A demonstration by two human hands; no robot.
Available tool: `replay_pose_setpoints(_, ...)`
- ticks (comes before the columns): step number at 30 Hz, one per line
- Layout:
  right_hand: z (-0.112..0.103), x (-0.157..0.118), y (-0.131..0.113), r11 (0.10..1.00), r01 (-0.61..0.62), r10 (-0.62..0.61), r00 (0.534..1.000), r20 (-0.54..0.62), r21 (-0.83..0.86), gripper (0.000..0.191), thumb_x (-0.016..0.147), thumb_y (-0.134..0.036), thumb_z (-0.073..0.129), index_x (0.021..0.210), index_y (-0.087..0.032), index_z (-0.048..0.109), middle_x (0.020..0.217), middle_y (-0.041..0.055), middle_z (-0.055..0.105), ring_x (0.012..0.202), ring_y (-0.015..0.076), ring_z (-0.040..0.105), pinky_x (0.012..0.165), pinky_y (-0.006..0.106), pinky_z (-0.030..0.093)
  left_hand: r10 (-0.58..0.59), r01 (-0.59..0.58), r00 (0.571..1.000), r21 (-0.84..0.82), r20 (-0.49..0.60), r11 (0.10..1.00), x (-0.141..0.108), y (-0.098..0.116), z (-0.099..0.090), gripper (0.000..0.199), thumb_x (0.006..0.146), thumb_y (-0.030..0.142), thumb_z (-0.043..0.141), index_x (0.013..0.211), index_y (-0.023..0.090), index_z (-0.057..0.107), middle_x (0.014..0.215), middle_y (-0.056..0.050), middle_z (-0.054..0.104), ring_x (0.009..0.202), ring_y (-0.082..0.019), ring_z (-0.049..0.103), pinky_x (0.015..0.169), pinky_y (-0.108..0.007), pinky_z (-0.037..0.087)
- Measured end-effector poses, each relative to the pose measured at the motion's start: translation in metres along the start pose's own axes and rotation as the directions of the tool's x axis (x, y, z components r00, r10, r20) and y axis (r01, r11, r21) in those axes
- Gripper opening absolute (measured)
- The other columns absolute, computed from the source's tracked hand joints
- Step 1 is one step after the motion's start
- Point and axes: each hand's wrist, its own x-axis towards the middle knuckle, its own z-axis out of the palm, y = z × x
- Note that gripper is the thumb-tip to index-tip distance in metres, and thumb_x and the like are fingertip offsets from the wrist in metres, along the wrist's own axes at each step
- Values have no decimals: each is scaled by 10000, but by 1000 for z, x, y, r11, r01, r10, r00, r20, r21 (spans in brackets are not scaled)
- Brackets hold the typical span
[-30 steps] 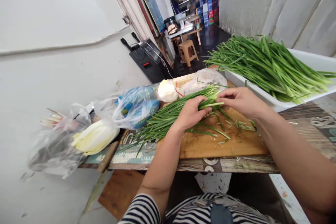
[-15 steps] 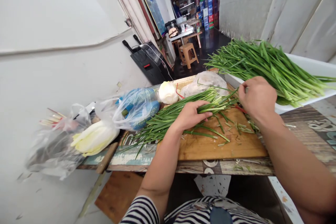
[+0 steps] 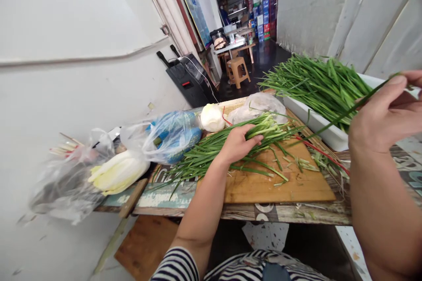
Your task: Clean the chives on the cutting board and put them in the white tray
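Note:
On the wooden cutting board [image 3: 257, 189] lies a bunch of garlic chives [image 3: 206, 151], pale stem ends pointing right. My left hand [image 3: 240, 144] is closed around the bunch near those ends. Raised at the right edge, my right hand [image 3: 384, 116] pinches a long chive leaf [image 3: 347, 117] that slants down toward the board. Part of this hand is out of frame. Behind it, a large heap of chives [image 3: 326, 85] fills a white tub [image 3: 325, 131]. Cut or torn chive bits [image 3: 305, 164] are scattered over the board's right side.
Along the table's back are a bagged blue bundle [image 3: 174, 136], a white cabbage-like vegetable [image 3: 212, 117] and a clear plastic bag [image 3: 260, 106]. Napa cabbage [image 3: 120, 173] lies at left beside another plastic bag [image 3: 62, 193]. A red strip [image 3: 325, 154] runs between board and tub.
My right hand has moved from the bunch's stem ends up and right, past the tub's front, drawing a chive leaf along. My left hand stays on the bunch.

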Motion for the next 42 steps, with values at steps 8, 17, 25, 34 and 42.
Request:
replay_pose_setpoints(8, 31, -1, -23, 1000, 3, 0, 978, -210, 18, 446, 865, -309, 547, 1284, -182, 636, 1288, 162, 603, 1135, 337, 580, 948, 493, 498, -29, 26, 999, -90, -30, 996, 2, -3, 6, 132, 872, 269, 623, 864, 141, 651, 752, -19, 714, 717, -145, 666, 745, -254, 493)
replay_pose_setpoints(17, 38, -2, -74, 740, -123, 148, 989, 17, 662, 237, 805, -371, 613, 840, -184, 755, 740, 43, 719, 627, 168, 617, 621, 307, 511, -23, 20, 999, -64, -43, 998, 2, 0, 6, 91, 857, 226, 630, 843, 144, 667, 672, 15, 671, 630, -112, 614, 692, -230, 471)
replay_pose_setpoints(25, 17, -5, -65, 902, -283, 17, 776, 630, 325, 426, 777, -535, 663, 516, -199, 640, 483, 18, 590, 438, 125, 465, 480, 271, 333, -48, 32, 988, -110, -146, 993, 3, -5, 6, 113, 865, 252, 610, 893, 147, 639, 723, 5, 676, 551, -92, 589, 612, -222, 476)
replay_pose_setpoints(34, 16, -10, -86, 988, 58, -141, 690, 710, 140, 114, 749, -197, 570, 740, -206, 683, 685, 12, 675, 600, 150, 555, 566, 262, 326, 87, -79, 992, 85, -96, 993, 3, -4, 7, 239, 796, 293, 749, 979, 161, 672, 969, -28, 714, 908, -169, 649, 868, -277, 484)
replay_pose_setpoints(42, 23, -4, -68, 841, -206, 91, 966, 244, 501, 233, 790, -403, 632, 736, -191, 712, 605, 6, 630, 559, 140, 513, 548, 270, 351, 73, -80, 997, 195, 39, 978, 2, 1, 10, 95, 853, 234, 661, 860, 159, 603, 819, 1, 648, 778, -147, 583, 749, -251, 443)
